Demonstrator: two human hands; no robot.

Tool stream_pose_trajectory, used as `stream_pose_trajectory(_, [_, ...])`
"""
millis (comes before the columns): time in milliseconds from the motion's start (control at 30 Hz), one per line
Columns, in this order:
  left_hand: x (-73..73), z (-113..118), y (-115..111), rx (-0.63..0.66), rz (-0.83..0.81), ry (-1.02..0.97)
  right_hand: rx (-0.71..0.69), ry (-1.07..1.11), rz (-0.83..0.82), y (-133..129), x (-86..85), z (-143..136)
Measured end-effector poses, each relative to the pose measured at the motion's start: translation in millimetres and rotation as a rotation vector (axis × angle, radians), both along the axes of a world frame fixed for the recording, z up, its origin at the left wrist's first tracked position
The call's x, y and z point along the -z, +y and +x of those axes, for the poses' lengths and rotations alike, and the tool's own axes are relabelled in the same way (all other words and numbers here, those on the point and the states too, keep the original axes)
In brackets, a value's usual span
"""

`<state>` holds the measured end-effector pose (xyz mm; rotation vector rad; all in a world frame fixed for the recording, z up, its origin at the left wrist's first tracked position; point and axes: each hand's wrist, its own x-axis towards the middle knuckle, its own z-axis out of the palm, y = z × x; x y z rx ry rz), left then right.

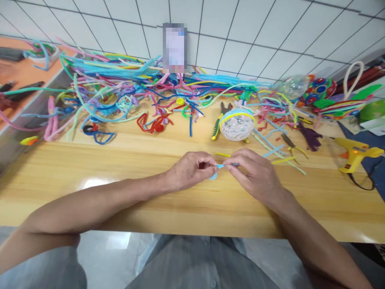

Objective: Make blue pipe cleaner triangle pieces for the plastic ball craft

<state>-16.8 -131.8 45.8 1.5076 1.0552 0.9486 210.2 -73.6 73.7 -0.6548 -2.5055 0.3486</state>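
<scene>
Over the front middle of the table, my left hand (194,170) pinches a light-blue pipe cleaner (220,165) between thumb and fingers. A small coiled part of it hangs just under those fingertips. Close beside, my right hand (254,172) is closed on the same pipe cleaner, with thumb and forefinger together. A light-blue length (273,151) shows beyond the right hand; whether it belongs to the held piece I cannot tell. Behind the right hand, a yellow pipe cleaner (284,160) is partly hidden.
Beyond my hands are a clear dome with a yellow rim (237,126), green-handled pliers (217,126) and yellow-handled pliers (291,145). A yellow glue gun (355,154) lies right. Pipe cleaners (114,100) heap along the tiled wall, below a phone (175,48). A bin (58,96) stands left.
</scene>
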Motion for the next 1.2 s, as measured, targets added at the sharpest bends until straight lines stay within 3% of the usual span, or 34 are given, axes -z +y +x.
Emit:
stream_pose_trajectory(167, [-0.6,0.5,-2.3,-0.011,-0.042,-0.003,0.006,0.004,-0.009,-2.8,4.8,-2.9])
stream_pose_trajectory(533, [1.7,5.4,-8.0,-0.272,0.159,-0.053,0.089,0.178,0.071,-20.4,9.2,-18.3])
stream_pose_trajectory(900, [1.5,4.3,-3.7,-0.345,-0.033,-0.277,0.118,0.184,0.081,-23.0,12.1,-19.2])
stream_pose_trajectory(1200, [0.9,2.3,-0.7,-0.365,-0.079,-0.320,0.075,0.164,0.093,-23.6,15.1,-25.8])
